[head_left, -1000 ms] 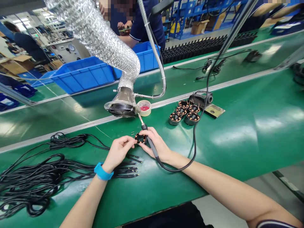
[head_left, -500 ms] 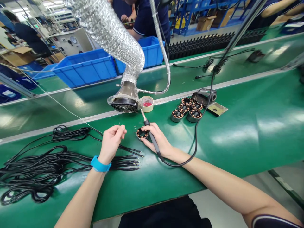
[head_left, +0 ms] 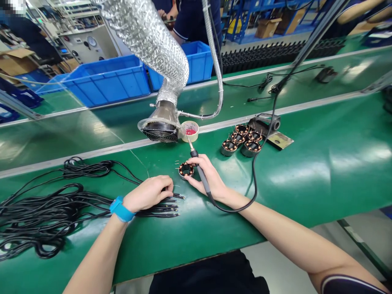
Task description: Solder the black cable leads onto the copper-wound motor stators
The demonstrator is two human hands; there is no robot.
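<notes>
The left hand (head_left: 148,194) lies curled over the bare ends of a bundle of black wires (head_left: 45,212), its fingers (head_left: 167,187) loosely closed. From this angle I cannot tell whether they have hold of a wire. The wire ends fan out toward the middle of the bench, which seems to keep them within easy reach.

The right hand (head_left: 206,175) is closed around a soldering iron (head_left: 199,171), gripping it like a pen, with the tip angled up and away from the work. Its lower fingers sit right beside a small copper coil ring (head_left: 186,170), which lies flat on the green bench mat (head_left: 306,171) between the 2 hands, close to the right hand.

Just beyond the ring, a fan-faced fume hood (head_left: 159,132) on a silver duct (head_left: 147,41) hangs low, apparently placed to draw off smoke. A roll of tape (head_left: 190,131) sits beside it. To the right, 5 more coil rings (head_left: 241,141) stand grouped together, away from the wires.
</notes>
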